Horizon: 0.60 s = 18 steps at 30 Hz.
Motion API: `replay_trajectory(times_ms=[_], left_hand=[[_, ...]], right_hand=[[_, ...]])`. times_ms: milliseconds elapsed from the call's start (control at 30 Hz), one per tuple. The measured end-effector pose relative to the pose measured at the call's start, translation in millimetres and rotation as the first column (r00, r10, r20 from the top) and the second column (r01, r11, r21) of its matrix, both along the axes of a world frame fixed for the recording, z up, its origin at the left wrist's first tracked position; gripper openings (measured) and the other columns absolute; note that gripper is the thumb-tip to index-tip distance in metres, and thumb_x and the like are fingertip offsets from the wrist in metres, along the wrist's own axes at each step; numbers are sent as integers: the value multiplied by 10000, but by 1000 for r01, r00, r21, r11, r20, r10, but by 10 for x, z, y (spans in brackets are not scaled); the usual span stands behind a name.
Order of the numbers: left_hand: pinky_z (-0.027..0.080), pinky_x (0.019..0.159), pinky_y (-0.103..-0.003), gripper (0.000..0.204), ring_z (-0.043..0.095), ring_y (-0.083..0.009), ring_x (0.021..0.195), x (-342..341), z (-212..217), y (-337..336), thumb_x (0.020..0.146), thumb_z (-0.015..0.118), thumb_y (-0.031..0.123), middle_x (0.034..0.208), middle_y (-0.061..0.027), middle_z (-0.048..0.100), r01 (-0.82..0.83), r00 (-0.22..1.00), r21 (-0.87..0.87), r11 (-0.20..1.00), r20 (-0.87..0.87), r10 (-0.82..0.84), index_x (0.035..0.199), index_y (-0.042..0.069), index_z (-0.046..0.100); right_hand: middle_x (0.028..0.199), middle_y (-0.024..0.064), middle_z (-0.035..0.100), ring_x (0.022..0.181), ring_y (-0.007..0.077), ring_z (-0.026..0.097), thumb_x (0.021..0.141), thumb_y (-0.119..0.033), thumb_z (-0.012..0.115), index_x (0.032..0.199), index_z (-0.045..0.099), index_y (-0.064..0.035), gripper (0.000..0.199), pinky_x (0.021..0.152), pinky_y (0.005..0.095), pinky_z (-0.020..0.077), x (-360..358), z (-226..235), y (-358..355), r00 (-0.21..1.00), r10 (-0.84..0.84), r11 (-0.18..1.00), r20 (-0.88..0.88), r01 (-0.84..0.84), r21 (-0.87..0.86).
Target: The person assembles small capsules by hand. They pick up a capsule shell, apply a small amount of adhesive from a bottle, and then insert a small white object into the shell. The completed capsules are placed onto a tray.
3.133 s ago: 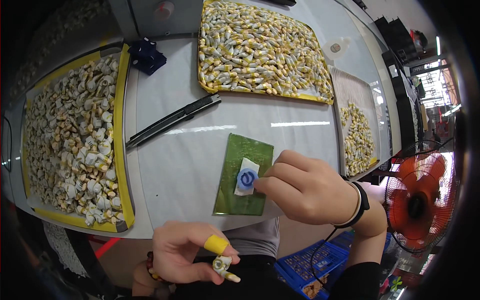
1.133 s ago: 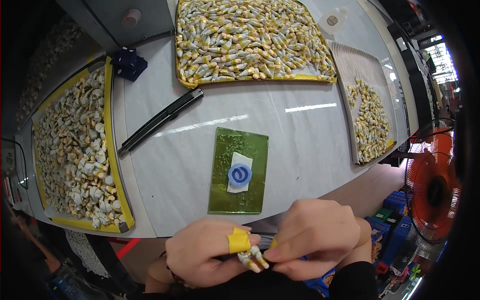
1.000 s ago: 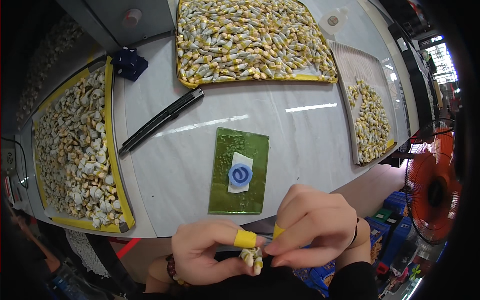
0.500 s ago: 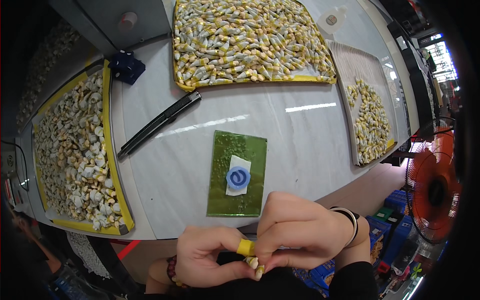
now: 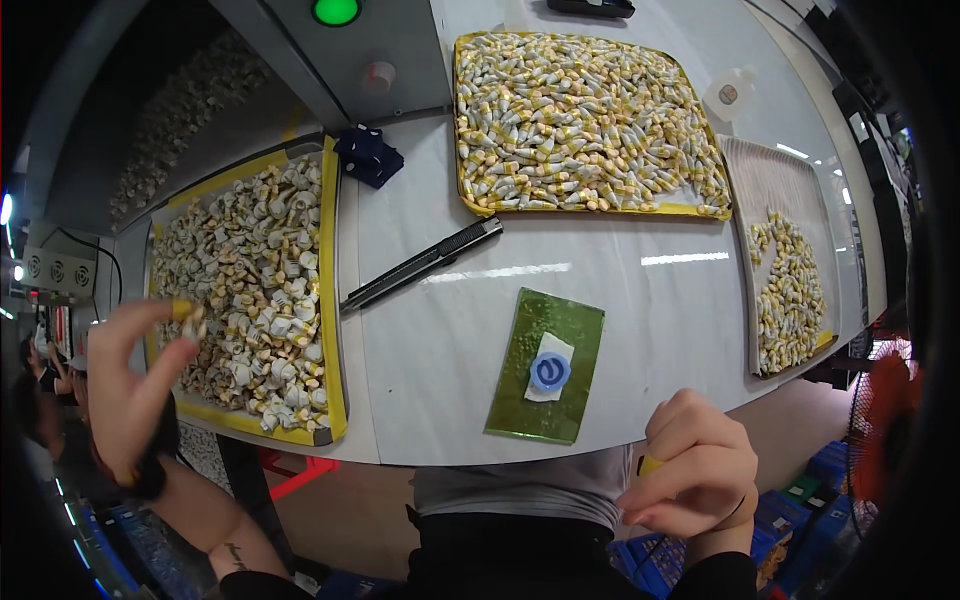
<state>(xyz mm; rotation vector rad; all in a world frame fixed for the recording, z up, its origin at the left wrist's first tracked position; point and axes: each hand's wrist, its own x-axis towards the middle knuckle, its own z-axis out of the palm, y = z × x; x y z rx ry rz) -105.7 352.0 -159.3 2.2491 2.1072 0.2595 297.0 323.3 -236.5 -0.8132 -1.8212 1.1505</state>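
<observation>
My left hand [image 5: 135, 375] is over the near-left edge of the left tray [image 5: 333, 240], which is heaped with small white and tan pieces. Its thumb and index finger close on one small white-and-tan piece [image 5: 197, 322]; the index fingertip wears a yellow wrap. Past the table's front edge, at the right, my right hand [image 5: 695, 465] has its fingers curled in and pressed to the thumb. A yellow band shows at its index finger, and whatever the fingertips hold is hidden. Between the hands lies a green rectangular pad [image 5: 515, 400] bearing a white paper and a round blue piece [image 5: 550, 372].
A large yellow-edged tray [image 5: 590, 212] of banded cone-shaped pieces stands at the back. A partly filled tray [image 5: 775, 170] is at the right. A black utility knife [image 5: 425, 262], dark blue packets [image 5: 368, 155] and a white bottle [image 5: 730, 95] lie around. An orange fan [image 5: 890, 410] stands at right.
My hands, together over my lap before, are now apart: the left has swung to the left tray, the right has moved right. The view has shifted left.
</observation>
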Motion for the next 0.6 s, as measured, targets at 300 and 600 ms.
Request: replay_trajectory(times_ms=[300, 600], left_hand=[[448, 863, -343, 400, 581, -239, 1007, -830, -579, 2318, 818, 551, 93, 1131, -112, 595, 102, 988, 52, 993, -125, -95, 1217, 72, 538], [371, 990, -369, 362, 466, -298, 1181, -835, -999, 2965, 872, 522, 184, 1270, -144, 506, 141, 784, -53, 989, -604, -144, 1223, 100, 533]], right_hand=[[662, -10, 485, 594, 140, 451, 609, -123, 776, 679, 665, -101, 133, 520, 267, 352, 43, 93, -182, 986, -154, 987, 66, 150, 55], [677, 18, 557, 594, 142, 498, 571, -31, 747, 750, 678, -78, 198, 512, 250, 366, 397, 78, -409, 940, -283, 958, 189, 269, 96]])
